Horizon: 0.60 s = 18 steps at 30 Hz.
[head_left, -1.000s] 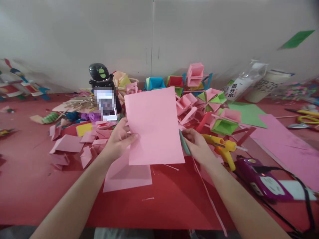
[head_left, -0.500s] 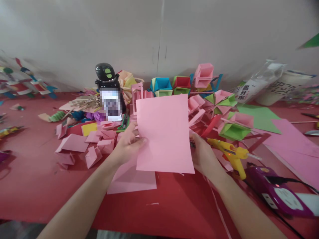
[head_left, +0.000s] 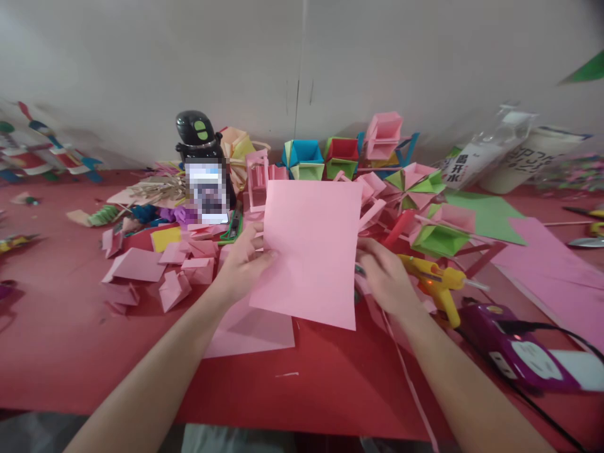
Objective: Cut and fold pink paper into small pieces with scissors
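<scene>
A pink sheet of paper (head_left: 311, 251) is held up over the table, tilted slightly. My left hand (head_left: 245, 261) pinches its left edge, thumb in front and fingers behind. At the right edge is my right hand (head_left: 384, 274), its fingers curled around a small dark tool (head_left: 359, 270) that the paper mostly hides; I cannot make out its kind. A long thin pink paper strip (head_left: 406, 371) trails below this hand towards the table's front edge. Another pink sheet (head_left: 255, 333) lies flat under the held one.
Folded pink paper pieces (head_left: 174, 289) lie to the left, before a black phone holder (head_left: 201, 132). Paper boxes (head_left: 304, 157) line the wall. On the right are a yellow glue gun (head_left: 438, 283), a purple power strip (head_left: 523, 349) with a cable, and a plastic bottle (head_left: 491, 148).
The pink sheet has turned a little, its lower edge swinging left. My right hand has shifted slightly up, and more of the dark tool shows beside the paper.
</scene>
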Available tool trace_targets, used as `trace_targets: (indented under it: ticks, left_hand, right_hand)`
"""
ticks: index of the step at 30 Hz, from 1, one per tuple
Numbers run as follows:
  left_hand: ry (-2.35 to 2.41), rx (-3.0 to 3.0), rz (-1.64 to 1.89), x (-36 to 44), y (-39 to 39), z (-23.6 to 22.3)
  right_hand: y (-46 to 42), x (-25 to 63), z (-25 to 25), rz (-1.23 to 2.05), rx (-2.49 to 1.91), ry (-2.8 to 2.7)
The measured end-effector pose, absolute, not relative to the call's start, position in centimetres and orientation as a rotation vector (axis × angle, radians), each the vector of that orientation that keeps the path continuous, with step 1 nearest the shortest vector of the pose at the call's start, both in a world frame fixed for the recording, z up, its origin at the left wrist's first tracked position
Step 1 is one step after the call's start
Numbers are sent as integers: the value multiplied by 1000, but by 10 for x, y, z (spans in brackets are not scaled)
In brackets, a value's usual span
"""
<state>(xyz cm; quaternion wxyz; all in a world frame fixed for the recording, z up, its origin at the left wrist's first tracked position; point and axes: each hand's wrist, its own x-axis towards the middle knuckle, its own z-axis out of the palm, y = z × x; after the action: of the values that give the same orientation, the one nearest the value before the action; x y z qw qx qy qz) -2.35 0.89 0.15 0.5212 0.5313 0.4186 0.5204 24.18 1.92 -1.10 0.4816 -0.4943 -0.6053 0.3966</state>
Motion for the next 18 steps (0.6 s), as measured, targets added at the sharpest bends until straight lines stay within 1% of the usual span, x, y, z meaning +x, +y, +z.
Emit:
trace_targets:
  ticks: [4,9,15,18]
  left_hand:
    - [973,1265,1157,-20,5,5]
    - [921,1287,1054,-14,-1,11]
    - [1067,1347,1076,-18,6,10]
    - [1125,1431,1100,-22,12,5]
  right_hand:
    - [17,237,-4,1250,-1009,-1216]
    - [15,233,-3,1316,-978,-1224]
    - [19,231,-3,1456,-1002,-1211]
    - [20,229,-3,1450,-1016,-1236]
